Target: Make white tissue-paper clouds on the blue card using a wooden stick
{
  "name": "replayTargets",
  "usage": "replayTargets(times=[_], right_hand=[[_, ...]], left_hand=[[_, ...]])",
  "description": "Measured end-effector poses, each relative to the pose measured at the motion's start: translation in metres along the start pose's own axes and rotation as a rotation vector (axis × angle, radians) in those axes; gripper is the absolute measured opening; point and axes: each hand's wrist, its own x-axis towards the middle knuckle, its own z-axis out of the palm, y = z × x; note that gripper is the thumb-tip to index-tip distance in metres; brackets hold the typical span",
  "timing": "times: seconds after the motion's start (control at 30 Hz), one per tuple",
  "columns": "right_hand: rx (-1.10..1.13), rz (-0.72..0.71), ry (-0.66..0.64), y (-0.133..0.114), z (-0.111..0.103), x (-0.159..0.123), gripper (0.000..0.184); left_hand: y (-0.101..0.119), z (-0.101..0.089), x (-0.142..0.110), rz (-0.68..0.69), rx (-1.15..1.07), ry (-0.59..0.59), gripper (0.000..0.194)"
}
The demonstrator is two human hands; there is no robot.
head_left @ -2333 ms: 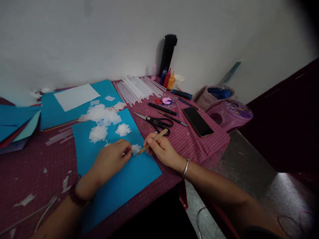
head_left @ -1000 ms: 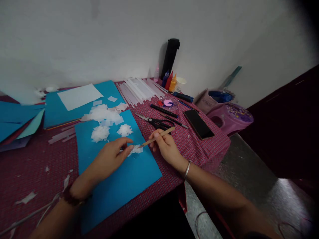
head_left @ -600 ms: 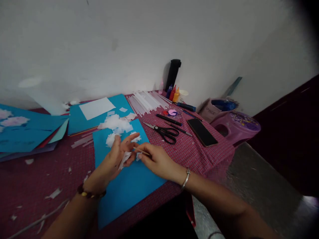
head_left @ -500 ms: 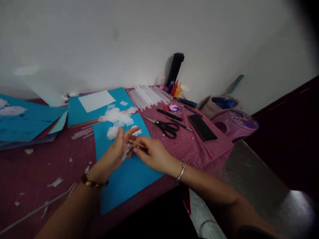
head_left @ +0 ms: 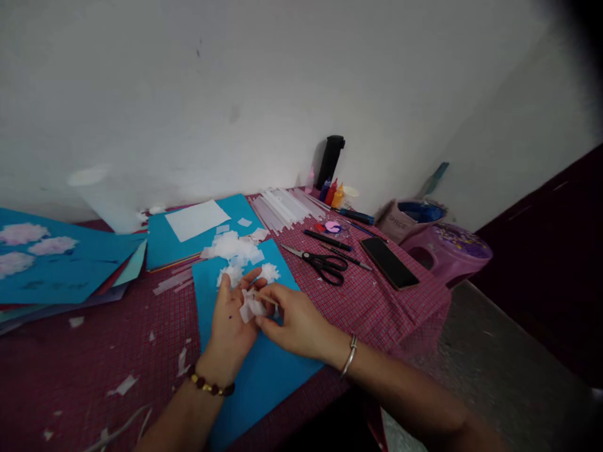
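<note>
My left hand, fingers apart, now supports the tissue paper above the blue sheet, my right hand clamping the wooden stick.

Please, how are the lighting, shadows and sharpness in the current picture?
Head view: dim light, upper-right corner nearly black; head view: faint shadow left of the tall black object; head view: white tissue on the left hand looks slightly soft.

Over the card, our upturned left hand bears tissue while our right hand pinches a stick; right of it, we see scissors, then a phone.
</note>
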Motion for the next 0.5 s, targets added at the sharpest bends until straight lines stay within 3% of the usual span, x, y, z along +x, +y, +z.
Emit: replayTargets(times=[0.1,0.2,0.33,0.4,0.5], right_hand=[[-0.04,-0.006,-0.015,0.003,0.004,0.001,0.027],[0.054,0.013,0.019,0.01,0.009,0.007,0.009],[0.542,0.172,0.085,0.019,0.008,0.017,0.008],[0.763,0.254,0.108,0.022,0.004,0.02,0.013],[0.924,0.355,0.128,0.025,-0.003,0.021,0.018]], left_hand=[[0.0,-0.001,0.001,0.014,0.031,0.016,0.046],[-0.005,-0.001,0.005,0.048,0.083,0.024,0.037],[-0.015,-0.002,0.006,0.065,0.171,0.01,0.01],[-0.016,-0.003,0.004,0.067,0.212,-0.008,0.015],[-0.012,-0.004,0.001,0.1,0.245,-0.008,0.022]])
